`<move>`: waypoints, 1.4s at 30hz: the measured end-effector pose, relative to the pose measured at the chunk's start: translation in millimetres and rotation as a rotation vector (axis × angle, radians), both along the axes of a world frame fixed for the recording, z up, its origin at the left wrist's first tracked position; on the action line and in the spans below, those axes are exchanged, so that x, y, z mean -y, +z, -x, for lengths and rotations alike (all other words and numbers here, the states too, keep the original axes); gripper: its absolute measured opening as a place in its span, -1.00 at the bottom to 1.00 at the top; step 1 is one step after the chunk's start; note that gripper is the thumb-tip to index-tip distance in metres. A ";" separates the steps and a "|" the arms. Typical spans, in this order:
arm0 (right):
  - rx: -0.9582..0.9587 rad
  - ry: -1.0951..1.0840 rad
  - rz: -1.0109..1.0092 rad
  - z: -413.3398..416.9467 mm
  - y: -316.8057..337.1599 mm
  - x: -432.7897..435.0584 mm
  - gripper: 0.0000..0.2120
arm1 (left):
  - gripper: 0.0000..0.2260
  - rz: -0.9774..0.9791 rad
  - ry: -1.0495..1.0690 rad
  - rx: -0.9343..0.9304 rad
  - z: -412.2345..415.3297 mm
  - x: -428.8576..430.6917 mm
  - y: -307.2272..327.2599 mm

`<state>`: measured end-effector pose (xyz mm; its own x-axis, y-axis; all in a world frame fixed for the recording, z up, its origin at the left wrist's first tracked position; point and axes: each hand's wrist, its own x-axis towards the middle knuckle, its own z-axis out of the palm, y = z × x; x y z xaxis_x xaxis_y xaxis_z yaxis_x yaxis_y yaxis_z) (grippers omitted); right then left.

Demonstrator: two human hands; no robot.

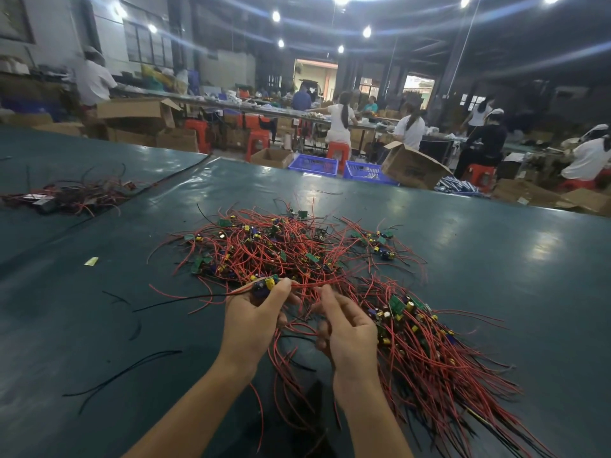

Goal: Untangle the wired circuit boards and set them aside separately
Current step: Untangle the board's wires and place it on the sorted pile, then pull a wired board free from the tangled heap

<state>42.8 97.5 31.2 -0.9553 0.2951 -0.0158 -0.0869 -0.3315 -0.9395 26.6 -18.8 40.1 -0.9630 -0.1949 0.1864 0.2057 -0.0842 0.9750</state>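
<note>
A tangled heap of small green circuit boards with red and black wires (274, 249) lies on the dark green table (496, 259) in front of me. To the right, a combed-out bundle of boards (416, 328) lies with its wires trailing toward me. My left hand (254, 319) grips one circuit board (266, 285) with yellow and blue parts at its fingertips. My right hand (347, 328) pinches red wires (307, 285) that run from that board, just right of the left hand. More red wires hang below both hands.
Another wire pile (72, 195) lies far left on the table. Loose black wires (132, 368) and a small pale scrap (91, 261) lie at left. Beyond the far table edge are blue crates (314, 165), cardboard boxes (413, 168), red stools and several seated workers.
</note>
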 end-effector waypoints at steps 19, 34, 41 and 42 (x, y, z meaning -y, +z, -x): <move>0.008 -0.069 0.009 0.2 -0.9 2.4 -0.80 | -0.68 0.045 -0.063 0.033 4.8 1.3 -4.9; 0.089 0.424 -0.124 -2.2 -2.0 3.2 -0.55 | -0.91 0.060 -0.811 0.386 -1.5 10.2 -1.5; 0.111 0.438 -0.134 -0.7 -2.6 2.1 -0.89 | -0.57 0.344 -0.821 0.372 -3.5 8.3 -5.5; 0.120 0.423 -0.149 -1.4 -2.4 2.3 -0.94 | -0.55 0.367 -0.824 0.373 -3.2 8.3 -6.6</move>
